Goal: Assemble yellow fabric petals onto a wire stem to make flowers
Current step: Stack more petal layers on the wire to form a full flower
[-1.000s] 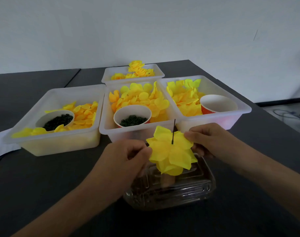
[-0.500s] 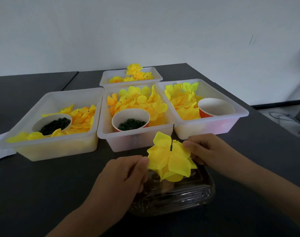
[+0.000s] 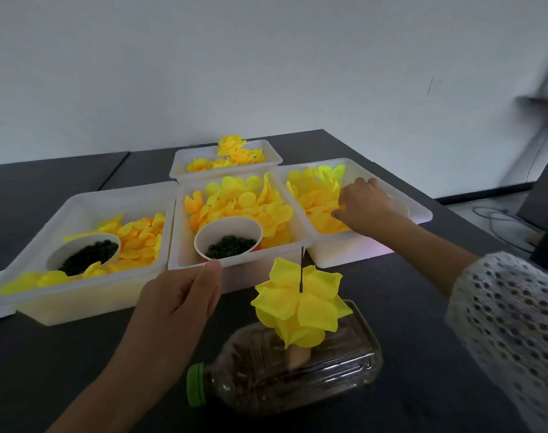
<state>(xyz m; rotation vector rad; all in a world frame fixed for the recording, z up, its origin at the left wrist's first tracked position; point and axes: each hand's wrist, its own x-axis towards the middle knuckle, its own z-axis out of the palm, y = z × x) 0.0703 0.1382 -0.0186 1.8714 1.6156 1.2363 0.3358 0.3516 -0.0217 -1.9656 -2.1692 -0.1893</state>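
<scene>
I see my right hand (image 3: 361, 203) reaching into the right-hand bin (image 3: 418, 210), fingers bent down onto the loose yellow petals (image 3: 316, 195) heaped there; whether a petal is already pinched I cannot tell, since the fingertips are buried in the pile. My left hand (image 3: 180, 303) hangs above the dark table (image 3: 63, 354) near its front edge, relaxed and half open, fingers together and holding nothing, the thumb tip just in front of the middle bin (image 3: 176, 260). The half-built flower (image 3: 299, 303) stands free between my hands — a cluster of layered yellow petals threaded on a thin black wire stem (image 3: 301, 270) whose tip pokes up above them. It rises out of a clear plastic bottle (image 3: 297, 370) lying on its side near the front edge, its green cap (image 3: 195, 384) pointing left. The middle bin holds round yellow-orange petals and a white cup of small dark green rings (image 3: 230, 243). The left bin (image 3: 79, 295) has more orange petals and a second cup of dark rings (image 3: 87, 256). Behind them, toward the far edge, a smaller bin (image 3: 176, 170) carries finished yellow flowers (image 3: 232, 151). A white knit sleeve (image 3: 503, 323) covers my right forearm.
</scene>
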